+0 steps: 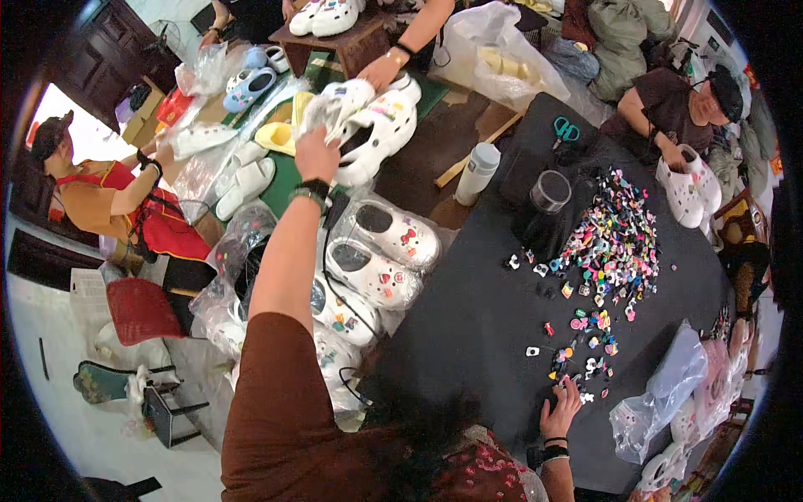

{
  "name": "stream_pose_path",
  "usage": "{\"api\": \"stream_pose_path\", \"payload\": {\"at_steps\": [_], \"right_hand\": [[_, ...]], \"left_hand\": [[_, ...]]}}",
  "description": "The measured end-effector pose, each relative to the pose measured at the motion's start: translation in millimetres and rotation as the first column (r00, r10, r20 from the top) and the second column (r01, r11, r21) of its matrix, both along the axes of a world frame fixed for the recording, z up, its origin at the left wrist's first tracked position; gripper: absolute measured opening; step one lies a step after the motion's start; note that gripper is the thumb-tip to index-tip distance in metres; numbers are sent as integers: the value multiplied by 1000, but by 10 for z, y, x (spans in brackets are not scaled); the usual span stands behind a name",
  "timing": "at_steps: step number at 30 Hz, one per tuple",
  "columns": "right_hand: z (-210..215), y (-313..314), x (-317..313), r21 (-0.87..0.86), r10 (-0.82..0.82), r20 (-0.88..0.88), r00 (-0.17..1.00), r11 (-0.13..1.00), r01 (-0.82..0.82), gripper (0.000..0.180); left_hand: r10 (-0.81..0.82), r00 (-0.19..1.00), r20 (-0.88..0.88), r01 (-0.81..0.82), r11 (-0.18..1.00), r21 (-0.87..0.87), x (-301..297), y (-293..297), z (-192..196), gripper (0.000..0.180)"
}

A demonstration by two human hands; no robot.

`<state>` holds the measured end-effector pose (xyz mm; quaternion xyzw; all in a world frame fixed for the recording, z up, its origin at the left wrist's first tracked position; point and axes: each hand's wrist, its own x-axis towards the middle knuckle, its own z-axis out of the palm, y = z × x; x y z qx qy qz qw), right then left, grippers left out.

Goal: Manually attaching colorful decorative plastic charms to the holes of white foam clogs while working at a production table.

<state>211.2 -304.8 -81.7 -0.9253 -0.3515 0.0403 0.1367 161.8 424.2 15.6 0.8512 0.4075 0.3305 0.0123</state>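
Observation:
My left arm stretches far forward, and my left hand [318,156] is closed on the near end of a white clog [339,107], slightly blurred. Another person's hand [383,70] reaches in from the far side, close to that clog. Beside it lies a second white clog [381,134] with charms on its upper. My right hand [560,412] rests on the black table [468,335] with its fingers apart, holding nothing I can see. Its fingertips are beside small colourful shoe charms [592,366], which trail away from a large charm pile [615,238].
Bagged white clogs [376,272] lie under my left arm. A white bottle [478,174], a dark cup [549,194] and teal scissors [566,132] stand or lie farther back. Plastic bags [661,393] are at right. Co-workers [159,197] sit left and right [669,109], one handling white clogs.

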Motion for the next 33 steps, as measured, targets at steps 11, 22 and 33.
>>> {"api": "stream_pose_path", "payload": {"at_steps": [11,22,33], "right_hand": [[-7,-60,-25,18,-13,-11,1000,1000,13,42],[205,-41,61,64,-9,-65,998,998,13,43],[48,-172,-69,205,-9,73,997,979,-6,36]], "left_hand": [[-89,995,-50,84,993,-85,340,322,-445,88],[-711,650,-268,423,632,-649,-687,-1121,-911,64],[-569,804,-173,445,769,-459,-690,-1339,-990,13]]}}
